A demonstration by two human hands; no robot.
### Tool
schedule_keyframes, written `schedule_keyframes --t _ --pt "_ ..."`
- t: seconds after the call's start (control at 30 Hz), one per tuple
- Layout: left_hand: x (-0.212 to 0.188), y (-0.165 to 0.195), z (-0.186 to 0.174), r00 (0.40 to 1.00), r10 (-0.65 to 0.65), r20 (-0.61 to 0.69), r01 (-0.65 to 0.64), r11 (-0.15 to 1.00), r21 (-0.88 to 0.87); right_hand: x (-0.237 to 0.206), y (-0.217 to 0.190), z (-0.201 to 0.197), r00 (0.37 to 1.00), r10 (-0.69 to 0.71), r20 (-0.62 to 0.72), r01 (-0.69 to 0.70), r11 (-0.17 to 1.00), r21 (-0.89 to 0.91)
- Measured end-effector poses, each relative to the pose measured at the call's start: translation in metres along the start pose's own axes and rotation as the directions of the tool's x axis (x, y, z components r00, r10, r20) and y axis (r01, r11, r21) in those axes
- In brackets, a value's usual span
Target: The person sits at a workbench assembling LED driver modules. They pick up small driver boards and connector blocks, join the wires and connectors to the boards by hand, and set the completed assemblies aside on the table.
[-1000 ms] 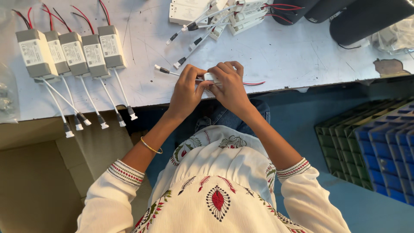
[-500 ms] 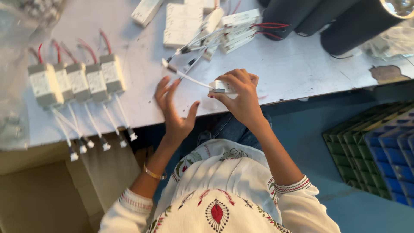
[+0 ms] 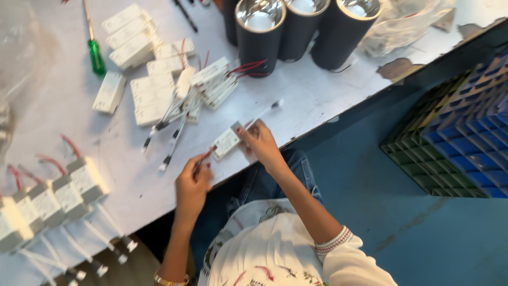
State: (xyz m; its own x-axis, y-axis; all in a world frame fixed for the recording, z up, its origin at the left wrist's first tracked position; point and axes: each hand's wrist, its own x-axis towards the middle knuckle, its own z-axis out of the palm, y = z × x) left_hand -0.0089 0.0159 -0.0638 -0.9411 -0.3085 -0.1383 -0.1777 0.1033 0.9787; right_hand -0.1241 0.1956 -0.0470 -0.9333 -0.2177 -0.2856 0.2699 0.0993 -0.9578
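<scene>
Holding a small white rectangular plastic driver box (image 3: 226,142) in the right hand (image 3: 259,148), fingers closed round its right end, box lifted just above the near edge of the worn white tabletop (image 3: 317,95). Pinching the thin red wire (image 3: 203,157) coming off the box's left end with the left hand (image 3: 191,186), thumb and fingertips shut tight on it. White lead with dark tip (image 3: 267,109) running off the box's far end, up and right. Further back: loose pile of matching white driver boxes (image 3: 153,92) with tangled white leads, well apart from the hands. Left edge: row of white boxes with red wires (image 3: 58,196), lined up side by side, leads hanging toward the near edge. Green-handled screwdriver (image 3: 95,53) lying at the back left. Three black cylindrical lamp housings with shiny reflectors (image 3: 296,29) standing at the back. Green and blue plastic crates (image 3: 460,137) stacked on the blue floor to the right.
</scene>
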Motion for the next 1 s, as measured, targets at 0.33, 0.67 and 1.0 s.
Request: schedule_keyframes --t 0.33,0.67,1.0 --pt "0.003 0.013 0.021 0.979 0.083 -0.187 -0.032 0.964 0.263 0.086 -0.102 -0.270 0.505 -0.777 -0.376 0.265 0.555 -0.789" --pt "0.018 -0.001 0.038 0.961 0.021 -0.275 0.028 0.985 0.172 0.237 -0.155 -0.428 0.917 -0.342 -0.204 -0.154 0.168 -0.974" --pt "0.024 -0.002 0.057 0.951 0.027 -0.308 0.044 0.974 0.223 0.239 -0.143 -0.447 0.996 -0.072 -0.059 -0.051 0.110 -0.993"
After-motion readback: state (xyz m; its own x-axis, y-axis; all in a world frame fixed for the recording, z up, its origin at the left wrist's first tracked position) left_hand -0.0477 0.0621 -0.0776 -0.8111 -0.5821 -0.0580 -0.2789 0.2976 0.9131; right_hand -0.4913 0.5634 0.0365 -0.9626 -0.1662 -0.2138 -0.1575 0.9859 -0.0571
